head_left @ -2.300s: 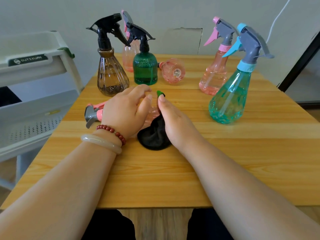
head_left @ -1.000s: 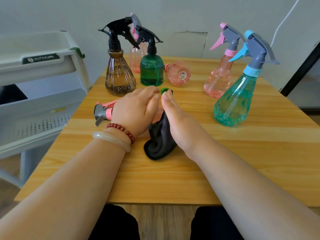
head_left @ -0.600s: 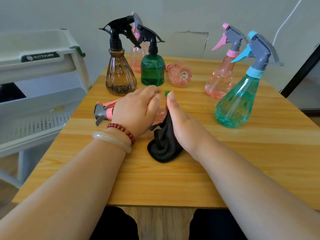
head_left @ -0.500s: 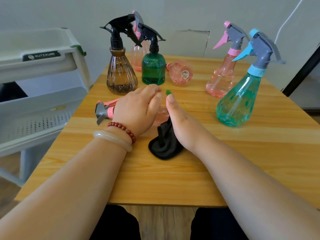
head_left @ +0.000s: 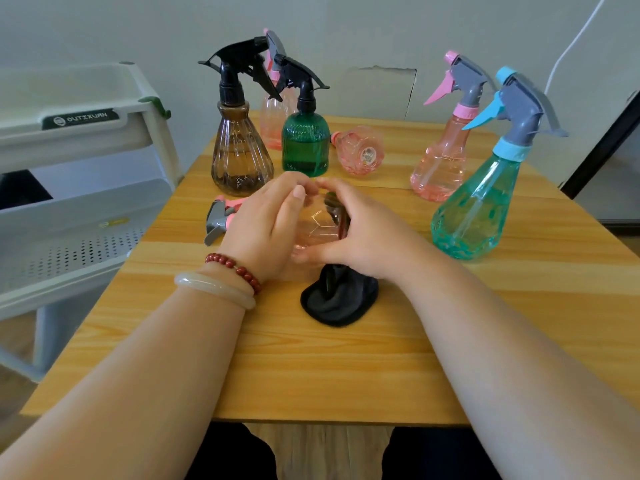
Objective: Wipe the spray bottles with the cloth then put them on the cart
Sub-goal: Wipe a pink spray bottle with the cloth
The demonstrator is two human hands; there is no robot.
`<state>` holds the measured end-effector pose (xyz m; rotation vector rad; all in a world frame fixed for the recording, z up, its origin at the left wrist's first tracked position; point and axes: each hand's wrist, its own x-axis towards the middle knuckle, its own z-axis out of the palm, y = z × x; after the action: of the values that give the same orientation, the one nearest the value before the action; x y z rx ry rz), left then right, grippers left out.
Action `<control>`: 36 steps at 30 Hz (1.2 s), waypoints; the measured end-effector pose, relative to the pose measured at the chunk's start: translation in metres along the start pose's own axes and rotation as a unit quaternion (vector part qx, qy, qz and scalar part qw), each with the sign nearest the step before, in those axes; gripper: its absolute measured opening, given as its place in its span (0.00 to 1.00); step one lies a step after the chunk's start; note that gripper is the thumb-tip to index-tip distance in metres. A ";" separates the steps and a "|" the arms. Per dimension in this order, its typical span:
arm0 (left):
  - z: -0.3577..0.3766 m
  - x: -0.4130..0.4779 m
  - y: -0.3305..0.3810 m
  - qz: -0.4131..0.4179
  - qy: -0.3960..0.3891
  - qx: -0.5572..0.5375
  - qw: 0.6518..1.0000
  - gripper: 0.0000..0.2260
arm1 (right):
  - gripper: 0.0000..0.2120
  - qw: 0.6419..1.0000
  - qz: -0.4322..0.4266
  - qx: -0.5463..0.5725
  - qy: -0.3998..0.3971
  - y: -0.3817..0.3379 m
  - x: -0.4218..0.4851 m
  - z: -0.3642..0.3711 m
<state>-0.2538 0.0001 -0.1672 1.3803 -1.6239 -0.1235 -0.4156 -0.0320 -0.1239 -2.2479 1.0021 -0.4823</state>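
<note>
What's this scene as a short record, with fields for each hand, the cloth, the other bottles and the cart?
left hand: grips nearest pink bottle, on its side
right hand: holds black cloth against that bottle
cloth end: bunched on table
upright: brown bottle, green bottle, teal bottle, rear pink bottle, right pink bottle
tipped over: far pink bottle
cart: left of table, no bottle visible on it

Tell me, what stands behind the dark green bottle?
A pale pink spray bottle, showing between the dark green bottle and the brown bottle. Their black triggers partly cover its head, and much of its body is hidden.
</note>
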 end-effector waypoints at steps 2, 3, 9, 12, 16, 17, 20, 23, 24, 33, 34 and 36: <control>0.001 0.001 0.000 0.007 0.012 0.004 1.000 0.19 | 0.41 0.999 -0.028 0.009 0.038 0.005 0.002 0.010; 0.002 0.001 0.000 0.006 0.025 0.010 1.000 0.18 | 0.40 0.998 -0.031 0.010 0.058 0.007 0.003 0.014; -0.001 0.003 -0.004 0.019 0.100 0.095 0.990 0.15 | 0.30 0.989 -0.040 0.039 0.138 0.015 -0.002 0.013; -0.002 0.003 -0.001 0.039 0.118 0.108 0.986 0.13 | 0.31 0.987 -0.048 0.062 0.139 0.022 -0.004 0.007; -0.002 0.002 0.013 0.059 0.127 0.124 0.982 0.13 | 0.34 0.980 -0.067 0.116 0.146 0.032 -0.006 -0.008; -0.002 0.003 0.017 0.060 0.126 0.135 0.981 0.13 | 0.34 0.975 -0.074 0.135 0.160 0.034 -0.007 -0.010; 0.000 0.007 0.030 0.081 0.142 0.171 0.972 0.12 | 0.34 0.957 -0.089 0.167 0.218 0.039 -0.005 -0.011; 0.002 0.009 0.038 0.059 0.171 0.147 0.972 0.08 | 0.34 0.931 -0.091 0.227 0.272 0.041 -0.003 -0.007; 0.001 0.007 0.042 0.018 0.165 0.122 0.978 0.09 | 0.34 0.923 -0.092 0.235 0.291 0.041 -0.002 -0.006; 0.008 0.011 0.062 -0.292 0.091 -0.243 0.920 0.37 | 0.37 0.927 -0.095 0.204 0.299 0.030 -0.005 0.009; 0.009 0.012 0.063 -0.300 0.097 -0.243 0.918 0.40 | 0.38 0.929 -0.097 0.203 0.296 0.027 -0.006 0.009; 0.010 0.014 0.067 -0.303 0.104 -0.246 0.915 0.39 | 0.35 0.930 -0.114 0.201 0.287 0.023 -0.008 0.009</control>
<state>-0.3068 0.0079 -0.1231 1.3878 -0.8586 -0.6805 -0.4279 -0.0342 -0.1467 -1.8811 0.8062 -1.3757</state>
